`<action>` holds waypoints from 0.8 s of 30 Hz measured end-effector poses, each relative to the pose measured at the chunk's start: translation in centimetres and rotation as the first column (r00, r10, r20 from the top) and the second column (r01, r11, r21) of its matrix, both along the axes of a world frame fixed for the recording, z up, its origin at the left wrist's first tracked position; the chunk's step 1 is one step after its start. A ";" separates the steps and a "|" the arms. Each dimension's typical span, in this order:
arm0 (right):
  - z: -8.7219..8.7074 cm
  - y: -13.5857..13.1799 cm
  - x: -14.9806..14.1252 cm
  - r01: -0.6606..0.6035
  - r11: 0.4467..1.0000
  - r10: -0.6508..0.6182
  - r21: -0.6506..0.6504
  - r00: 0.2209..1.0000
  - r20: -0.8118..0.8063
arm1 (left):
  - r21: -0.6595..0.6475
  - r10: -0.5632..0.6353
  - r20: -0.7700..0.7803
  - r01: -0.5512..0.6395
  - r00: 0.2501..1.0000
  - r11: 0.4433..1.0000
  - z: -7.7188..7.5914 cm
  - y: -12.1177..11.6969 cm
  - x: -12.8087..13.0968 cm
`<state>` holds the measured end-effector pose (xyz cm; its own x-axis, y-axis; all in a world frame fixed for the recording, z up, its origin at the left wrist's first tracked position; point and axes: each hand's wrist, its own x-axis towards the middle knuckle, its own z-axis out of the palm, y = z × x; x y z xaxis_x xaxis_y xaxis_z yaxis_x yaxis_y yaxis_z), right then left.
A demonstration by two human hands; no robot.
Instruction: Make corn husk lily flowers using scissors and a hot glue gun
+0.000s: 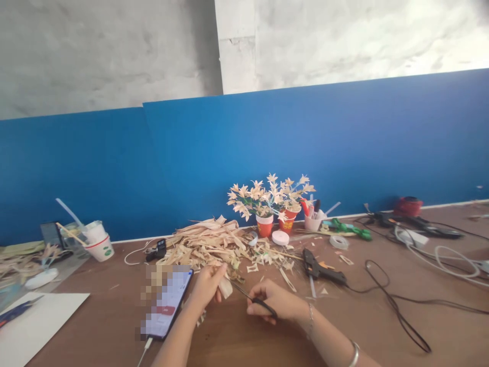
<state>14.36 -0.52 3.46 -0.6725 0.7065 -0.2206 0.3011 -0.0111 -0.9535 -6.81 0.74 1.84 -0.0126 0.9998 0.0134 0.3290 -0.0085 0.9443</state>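
Observation:
My left hand pinches a small pale strip of dried husk over the brown table. In my right hand is a pair of scissors with black handles, its blades pointing left toward the strip. Whether the blades touch the strip I cannot tell. Just behind my hands spreads a heap of dried husk pieces, with small offcuts lying at its right side. Close to my left forearm lies a phone with a lit screen and a white cable plugged in.
Husk flowers stand in red paper cups at the back. A black glue gun lies right of my hands, its cord looping rightward. Tape rolls, a white cup and white paper are around. A blue partition closes the back.

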 end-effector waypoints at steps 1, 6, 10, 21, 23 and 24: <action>0.1 0.0 0.0 -0.001 1.000 0.001 -0.002 1.000 0.005 | -0.003 -0.003 -0.012 0.003 1.000 1.000 0.0 0.0 0.0; 0.6 0.0 0.0 -0.008 1.000 0.008 -0.005 1.000 0.016 | 0.015 -0.025 -0.044 0.026 0.999 1.000 0.1 0.1 0.1; 0.5 0.1 0.0 -0.020 1.000 0.020 -0.012 1.000 0.019 | 0.050 -0.027 -0.054 0.029 0.998 0.998 -0.2 0.2 -0.1; 0.4 0.0 0.2 -0.012 1.000 0.012 -0.001 0.999 0.046 | 0.031 -0.019 -0.019 0.020 1.000 0.999 0.6 -0.2 0.3; 0.3 0.0 0.1 -0.006 1.000 0.007 -0.006 0.999 0.048 | 0.028 -0.006 -0.031 0.007 0.999 1.000 0.4 -0.1 0.3; 0.3 0.0 0.1 -0.004 1.000 0.005 -0.008 0.999 0.050 | 0.029 -0.001 -0.039 0.002 0.999 1.000 0.4 -0.1 0.2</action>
<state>14.48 -0.48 3.75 -0.6638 0.7014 -0.2596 0.3481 -0.0174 -0.9373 -6.59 0.64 2.21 -0.0105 0.9990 0.0427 0.3651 -0.0360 0.9303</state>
